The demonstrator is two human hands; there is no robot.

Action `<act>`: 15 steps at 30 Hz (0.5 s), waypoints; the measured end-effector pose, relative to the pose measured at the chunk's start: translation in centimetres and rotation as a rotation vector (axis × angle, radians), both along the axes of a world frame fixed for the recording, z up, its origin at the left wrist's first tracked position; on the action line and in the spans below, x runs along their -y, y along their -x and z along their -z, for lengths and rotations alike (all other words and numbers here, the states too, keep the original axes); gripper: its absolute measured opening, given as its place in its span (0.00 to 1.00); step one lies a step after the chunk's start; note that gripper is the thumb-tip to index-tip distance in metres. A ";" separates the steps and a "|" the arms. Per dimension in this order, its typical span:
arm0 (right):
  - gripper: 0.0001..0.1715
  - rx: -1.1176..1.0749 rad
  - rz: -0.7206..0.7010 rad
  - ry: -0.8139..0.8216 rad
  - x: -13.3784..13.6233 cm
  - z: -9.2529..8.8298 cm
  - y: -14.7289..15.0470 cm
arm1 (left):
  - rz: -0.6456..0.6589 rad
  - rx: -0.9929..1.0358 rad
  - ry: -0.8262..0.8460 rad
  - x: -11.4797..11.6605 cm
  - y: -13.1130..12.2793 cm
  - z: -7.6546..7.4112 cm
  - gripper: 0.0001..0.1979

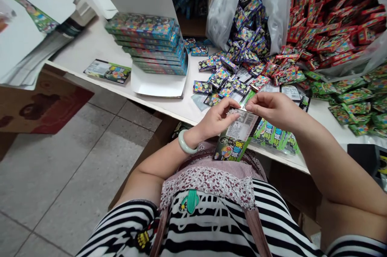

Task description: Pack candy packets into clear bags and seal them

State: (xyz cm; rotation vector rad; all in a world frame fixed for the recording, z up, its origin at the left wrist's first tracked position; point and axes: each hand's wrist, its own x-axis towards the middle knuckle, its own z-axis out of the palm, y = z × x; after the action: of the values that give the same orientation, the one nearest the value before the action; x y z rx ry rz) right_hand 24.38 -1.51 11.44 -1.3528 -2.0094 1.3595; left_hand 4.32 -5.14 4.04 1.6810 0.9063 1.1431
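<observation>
At the table's front edge my left hand [215, 120] is closed on a black-and-green printed candy box [231, 148], thumb lying across its barcode panel. The box tilts down toward my apron. My right hand [269, 107] pinches at the box's upper edge, fingertips close to those of my left; exactly what lies between them is too small to tell. Just beyond my fingers lie small purple candy packets [220, 77]. Under my right wrist sits a clear-wrapped green pack [275, 138] with printed letters, partly hidden by my arm.
Printed boxes [145, 27] are stacked in a white tray [157, 85]; another flat box [107, 71] lies left of it. Plastic bags spill purple and red packets [332, 19]. Green packets [350, 97] lie at right. Flat card sheets [21, 47] and a carton [39, 103] stand left.
</observation>
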 end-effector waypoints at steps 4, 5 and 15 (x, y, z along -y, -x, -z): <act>0.28 0.048 -0.017 -0.040 -0.3 -0.4 0.3 | -0.020 -0.001 0.002 -0.1 -0.1 -0.1 0.07; 0.28 0.060 -0.021 -0.054 -0.3 -0.5 0.4 | -0.024 0.003 0.000 -0.1 -0.1 -0.1 0.08; 0.24 0.104 0.034 -0.129 0.0 -0.2 0.9 | -0.144 0.094 -0.050 -0.1 -1.5 1.0 0.14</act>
State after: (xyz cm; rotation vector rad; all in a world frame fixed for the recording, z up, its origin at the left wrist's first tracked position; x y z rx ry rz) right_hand 23.45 -1.51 11.68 -1.4190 -2.0918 1.1452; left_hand 5.86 -5.01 3.01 1.6086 0.9587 1.3401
